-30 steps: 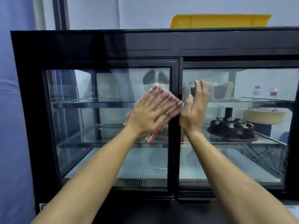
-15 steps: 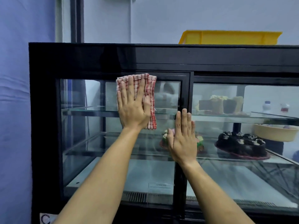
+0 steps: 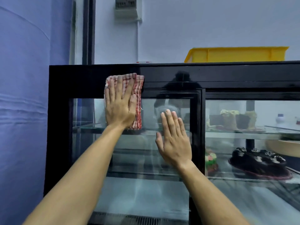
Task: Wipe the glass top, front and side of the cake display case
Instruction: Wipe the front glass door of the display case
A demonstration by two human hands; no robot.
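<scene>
The black-framed cake display case (image 3: 78, 82) fills the view, with sliding glass doors on its front. My left hand (image 3: 119, 109) lies flat with straight fingers on a folded red-and-white checked cloth (image 3: 138, 101) and presses it against the top edge of the left glass door (image 3: 87, 143) and the black frame above it. My right hand (image 3: 174, 142) rests flat and open on the same left pane, lower and to the right, close to the black centre post (image 3: 197, 127).
A yellow plastic crate (image 3: 235, 54) sits on the case top at the right. Inside, a dark chocolate cake (image 3: 259, 161) and smaller cakes (image 3: 230, 119) stand on glass shelves. A blue curtain (image 3: 24, 111) hangs at the left; a white wall box (image 3: 128, 8) is above.
My left hand has slid the cloth up and left, from the middle of the pane to its top edge. My right hand moved left off the centre post onto the left pane.
</scene>
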